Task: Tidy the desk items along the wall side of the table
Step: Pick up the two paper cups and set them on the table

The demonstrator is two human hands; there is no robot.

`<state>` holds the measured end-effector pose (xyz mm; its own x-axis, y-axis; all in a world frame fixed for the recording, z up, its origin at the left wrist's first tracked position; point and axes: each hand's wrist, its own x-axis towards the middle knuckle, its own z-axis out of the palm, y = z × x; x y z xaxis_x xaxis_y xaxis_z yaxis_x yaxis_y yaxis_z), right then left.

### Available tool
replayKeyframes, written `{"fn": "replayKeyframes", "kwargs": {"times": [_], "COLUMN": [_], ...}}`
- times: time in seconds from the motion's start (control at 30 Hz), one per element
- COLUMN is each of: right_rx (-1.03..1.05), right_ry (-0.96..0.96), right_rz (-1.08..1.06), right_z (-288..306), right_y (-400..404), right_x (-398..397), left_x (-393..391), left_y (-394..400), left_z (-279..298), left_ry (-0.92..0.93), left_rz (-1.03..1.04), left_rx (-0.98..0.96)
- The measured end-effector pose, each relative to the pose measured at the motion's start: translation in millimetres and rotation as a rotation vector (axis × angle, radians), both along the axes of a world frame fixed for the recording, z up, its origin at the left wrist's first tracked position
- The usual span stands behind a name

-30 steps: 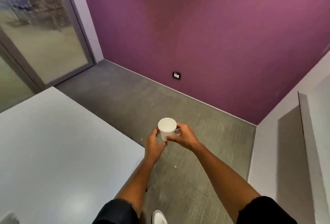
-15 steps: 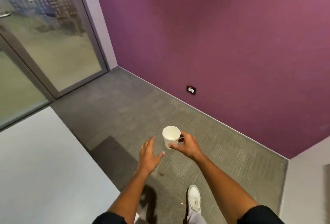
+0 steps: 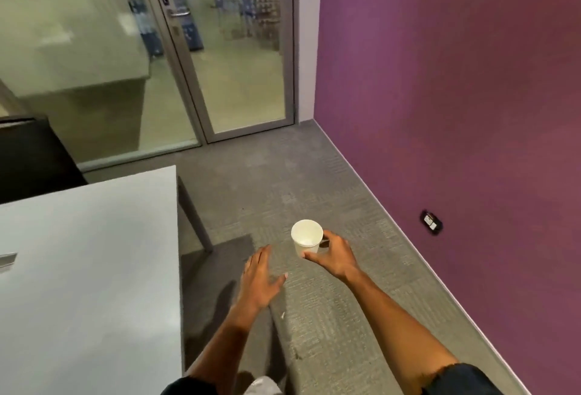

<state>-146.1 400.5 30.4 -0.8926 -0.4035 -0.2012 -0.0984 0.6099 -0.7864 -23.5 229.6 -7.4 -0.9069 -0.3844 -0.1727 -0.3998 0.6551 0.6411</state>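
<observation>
The white paper cup (image 3: 307,237) is carried in the air above the carpet (image 3: 283,180), off the near right corner of the desk (image 3: 88,269) and well apart from it. The right hand (image 3: 333,254) has its grip around the cup's side, thumb in front and fingers behind; a small dark item is pinched behind the cup but cannot be identified. The left hand (image 3: 259,281) is released, fingers spread, holding nothing, nearer the desk than the cup is.

Risk, as judged: the grip is one-handed on a thin-walled cup held by its lower wall. Squeezing would buckle it, and tilting would spill any contents; whether it holds liquid cannot be told. The pinched item may slip.

Surface: the desk is pale grey, smooth, bare where seen, with a small metal fitting near its left edge. Beyond the desk stands a glass door (image 3: 239,48); right of it, a purple wall (image 3: 456,80) with a socket (image 3: 431,221) low down.
</observation>
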Motion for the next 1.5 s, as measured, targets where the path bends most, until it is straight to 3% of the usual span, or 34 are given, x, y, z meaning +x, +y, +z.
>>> {"fn": "replayKeyframes", "kwargs": {"times": [0.17,0.27,0.57,0.8,1.07,1.5], "right_rx": [-0.009,-0.018,-0.036,-0.041,-0.038,0.063], "right_ry": [-0.009,-0.010,-0.035,-0.068,-0.054,-0.119], "right_rz": [0.159,0.249,0.480,0.785,1.184,1.696], "right_z": [-10,-17,-20,-19,-35,-82], "right_y": [-70,-124,-322,-447,-548,-669], "right_x": [-42,-64,-101,-52,29,74], "left_x": [-17,-24,-25,43,122,114], "left_y": [-50,-96,-245,-302,-314,-357], "left_z": [-6,-13,-18,-25,-36,-57], "left_ry": [-0.009,0.050,-0.037,-0.080,-0.059,-0.089], "left_rz": [0.176,0.258,0.589,0.918,1.290,1.747], "left_rx": [0.021,-0.079,-0.134,-0.074,-0.015,0.116]}}
